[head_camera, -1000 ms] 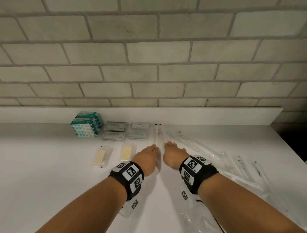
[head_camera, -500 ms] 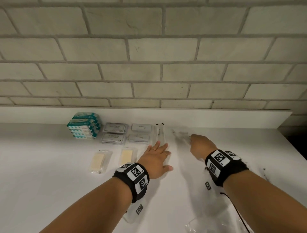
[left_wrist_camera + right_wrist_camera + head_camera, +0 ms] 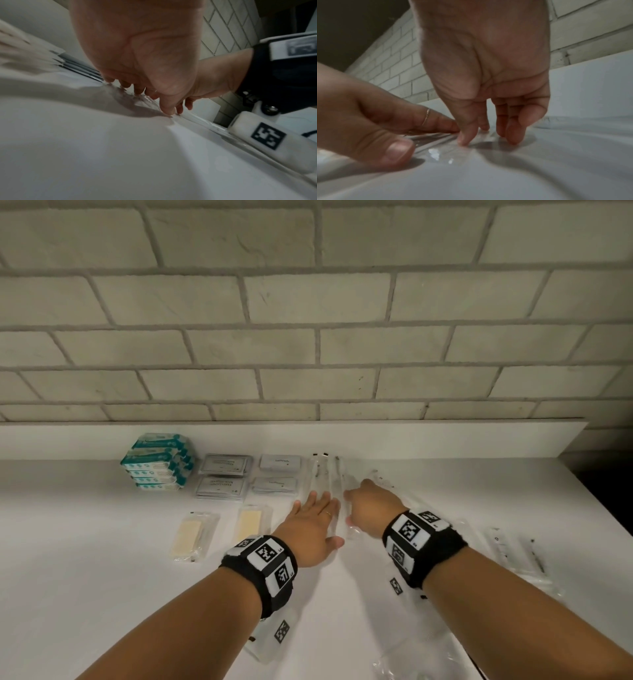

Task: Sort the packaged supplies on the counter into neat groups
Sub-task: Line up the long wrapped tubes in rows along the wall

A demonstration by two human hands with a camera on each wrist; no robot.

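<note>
Long clear-wrapped packs (image 3: 327, 474) lie in a row at the back of the white counter (image 3: 102, 577). My left hand (image 3: 317, 513) lies flat with spread fingers on their near ends. In the left wrist view, that left hand (image 3: 137, 86) has its fingertips down on clear wrap. My right hand (image 3: 363, 498) sits just right of it, fingertips pressing a clear pack (image 3: 349, 508) onto the counter. The right wrist view shows the right hand (image 3: 488, 135) with fairly straight fingers touching the clear wrap (image 3: 436, 152), beside the ringed left hand (image 3: 385, 121).
At the back left stand stacked teal packs (image 3: 157, 462), grey sachets (image 3: 222, 475) and white sachets (image 3: 279, 474). Two yellow bars in clear wrap (image 3: 191, 537) lie nearer. More long clear packs (image 3: 513, 549) are scattered right, near the counter's right edge (image 3: 603, 508).
Half a second ago my right hand reached out to the right at a clear pack; it is now back beside the left hand, pressing a clear pack next to the row. The left hand stayed flat.
</note>
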